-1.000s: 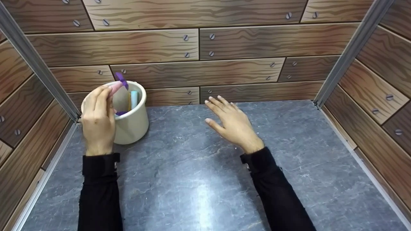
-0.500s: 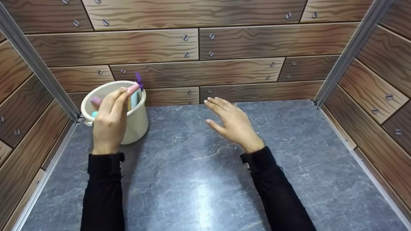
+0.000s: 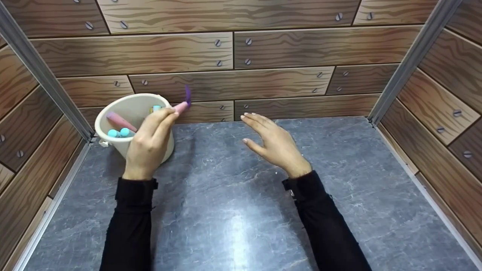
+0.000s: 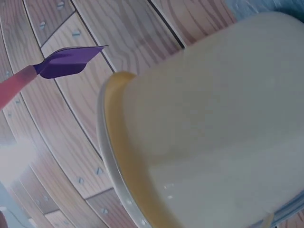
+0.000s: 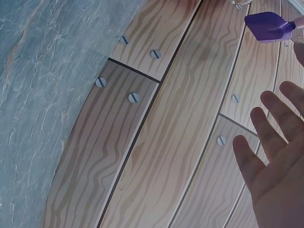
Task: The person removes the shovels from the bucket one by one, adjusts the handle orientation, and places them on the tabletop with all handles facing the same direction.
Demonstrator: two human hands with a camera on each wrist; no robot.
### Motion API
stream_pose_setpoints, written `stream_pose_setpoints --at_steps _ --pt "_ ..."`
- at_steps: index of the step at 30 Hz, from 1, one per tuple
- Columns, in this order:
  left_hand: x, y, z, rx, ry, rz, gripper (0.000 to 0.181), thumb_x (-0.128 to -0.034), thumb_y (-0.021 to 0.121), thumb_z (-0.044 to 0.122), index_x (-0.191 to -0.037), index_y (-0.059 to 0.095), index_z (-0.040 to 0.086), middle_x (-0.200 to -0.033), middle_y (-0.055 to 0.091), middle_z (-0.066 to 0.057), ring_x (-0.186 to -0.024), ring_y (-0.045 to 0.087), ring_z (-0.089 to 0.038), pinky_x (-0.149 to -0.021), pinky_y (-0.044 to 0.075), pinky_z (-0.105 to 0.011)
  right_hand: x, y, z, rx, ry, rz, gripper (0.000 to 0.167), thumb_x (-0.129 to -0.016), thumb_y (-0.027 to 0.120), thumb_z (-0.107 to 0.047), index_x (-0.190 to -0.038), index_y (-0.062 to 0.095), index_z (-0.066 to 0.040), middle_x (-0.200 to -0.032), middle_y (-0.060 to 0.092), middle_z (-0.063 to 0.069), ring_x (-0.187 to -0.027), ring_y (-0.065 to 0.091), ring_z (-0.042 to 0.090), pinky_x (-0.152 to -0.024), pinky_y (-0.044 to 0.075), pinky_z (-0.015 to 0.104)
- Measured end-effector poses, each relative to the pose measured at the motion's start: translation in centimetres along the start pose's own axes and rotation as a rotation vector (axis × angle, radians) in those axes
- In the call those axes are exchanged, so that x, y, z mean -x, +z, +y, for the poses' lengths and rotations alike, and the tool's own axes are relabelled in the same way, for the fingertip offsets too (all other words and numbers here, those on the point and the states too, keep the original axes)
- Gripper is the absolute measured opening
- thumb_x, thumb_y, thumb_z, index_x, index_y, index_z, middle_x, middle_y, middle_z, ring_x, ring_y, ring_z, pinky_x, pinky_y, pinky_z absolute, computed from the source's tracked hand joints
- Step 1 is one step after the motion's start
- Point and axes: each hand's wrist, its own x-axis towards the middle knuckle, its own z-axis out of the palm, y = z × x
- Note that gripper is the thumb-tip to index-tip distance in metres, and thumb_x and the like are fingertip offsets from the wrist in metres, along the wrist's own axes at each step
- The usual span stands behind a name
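Note:
In the head view my left hand [image 3: 148, 145] pinches the pink handle of a small toy trowel [image 3: 181, 107] between thumb and fingers. Its purple blade [image 4: 66, 61] points away from the hand, and the right wrist view shows the pointed, scooped blade [image 5: 268, 27]. The trowel is in the air, just right of a cream bucket [image 3: 109, 99]. That bucket holds another pink handle [image 3: 121, 121] and several pieces with light-blue ends [image 3: 124, 132]; their lower parts are hidden. Over the tabletop, my right hand [image 3: 274, 145] is held with straight, spread fingers and touches nothing.
The grey marbled tabletop [image 3: 226, 180] has wood-plank-patterned panels [image 3: 233, 52] behind it and at both sides. Metal posts [image 3: 408, 56] stand in the back corners. The bucket is near the back left corner.
My left hand has moved right with the trowel, from above the bucket to past its right rim. More of the bucket's contents now show. The right hand has stayed nearly still.

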Motion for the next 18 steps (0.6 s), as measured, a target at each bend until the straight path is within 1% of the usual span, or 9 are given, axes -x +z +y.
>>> stream_pose_setpoints --at_steps 3,9,14,18 --pt "0.0 0.4 0.3 0.013 0.024 -0.028 0.034 -0.1077 0.068 -0.018 -0.138 0.079 -0.005 -0.137 0.082 -0.022 -0.128 0.081 -0.039 -0.127 0.062 -0.040 0.1 0.0 0.2 -0.029 0.000 0.015 0.068 -0.118 0.072 -0.040 -0.178 0.052 -0.017 -0.184 0.055 0.007 -0.172 0.052 0.034 -0.142 0.046 0.059" --pt "0.3 1.1 1.1 0.077 0.057 -0.106 0.036 -0.1087 0.069 -0.015 -0.143 0.077 -0.007 -0.140 0.080 -0.024 -0.134 0.080 -0.039 -0.132 0.057 -0.035 0.1 -0.1 0.2 -0.090 -0.009 0.047 0.066 -0.116 0.076 -0.034 -0.175 0.055 -0.013 -0.181 0.057 0.011 -0.169 0.055 0.034 -0.141 0.048 0.058" --pt "0.2 1.7 2.0 0.082 0.106 -0.168 0.035 -0.1098 0.069 -0.012 -0.143 0.076 -0.007 -0.142 0.079 -0.023 -0.136 0.078 -0.037 -0.129 0.060 -0.037 0.0 -0.1 0.1 -0.141 -0.033 0.064 0.067 -0.115 0.079 -0.030 -0.175 0.055 -0.011 -0.180 0.058 0.014 -0.166 0.059 0.038 -0.141 0.048 0.058" --pt "0.1 2.3 2.7 0.079 0.149 -0.198 0.034 -0.1087 0.070 -0.012 -0.142 0.076 -0.007 -0.144 0.078 -0.023 -0.135 0.078 -0.038 -0.126 0.064 -0.041 -0.1 -0.1 0.0 -0.169 -0.049 0.068 0.068 -0.113 0.080 -0.027 -0.175 0.055 -0.011 -0.179 0.058 0.016 -0.164 0.061 0.040 -0.140 0.049 0.058"
